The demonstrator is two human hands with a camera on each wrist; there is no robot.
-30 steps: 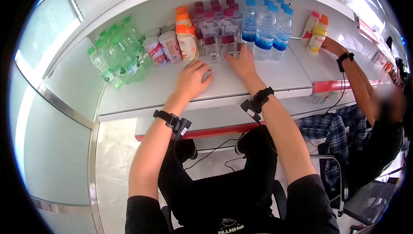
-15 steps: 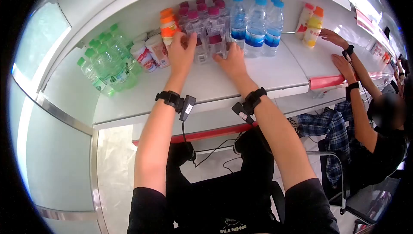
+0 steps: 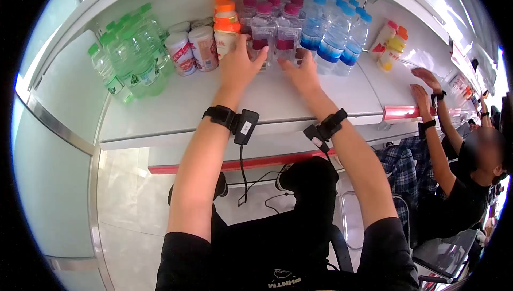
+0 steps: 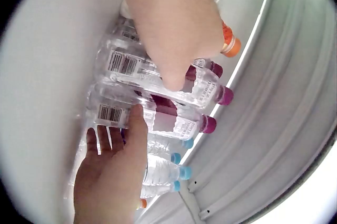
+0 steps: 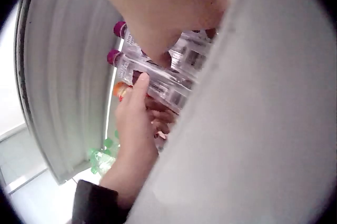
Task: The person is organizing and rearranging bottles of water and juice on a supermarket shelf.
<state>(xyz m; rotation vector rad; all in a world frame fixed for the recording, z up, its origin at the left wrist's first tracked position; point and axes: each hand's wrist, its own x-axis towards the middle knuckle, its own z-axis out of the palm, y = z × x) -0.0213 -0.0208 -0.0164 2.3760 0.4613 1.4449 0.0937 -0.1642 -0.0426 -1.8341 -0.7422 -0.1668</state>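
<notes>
Clear bottles with purple caps (image 3: 263, 29) stand upright in rows, two at the front. My left hand (image 3: 239, 69) is at the left side of the front pair, between them and an orange-capped bottle (image 3: 227, 21); its thumb lies on a bottle in the left wrist view. At the pair's right side, my right hand (image 3: 303, 74) has its thumb near the right bottle (image 3: 288, 30), fingers beside the blue-capped bottles (image 3: 334, 37). Both hands have loosely bent fingers; those of the left are partly hidden behind its palm in the head view.
White and red cans (image 3: 181, 55) stand left of the orange-capped bottles. Green bottles (image 3: 128, 61) fill the far left of the shelf (image 3: 176, 109). A yellow bottle (image 3: 391, 53) is at the right, with another person's hands (image 3: 425, 80) near it.
My left hand has risen from the shelf front and moved right to the purple-capped bottles. My right hand stays beside them. The other person's hands have moved away from the yellow bottle.
</notes>
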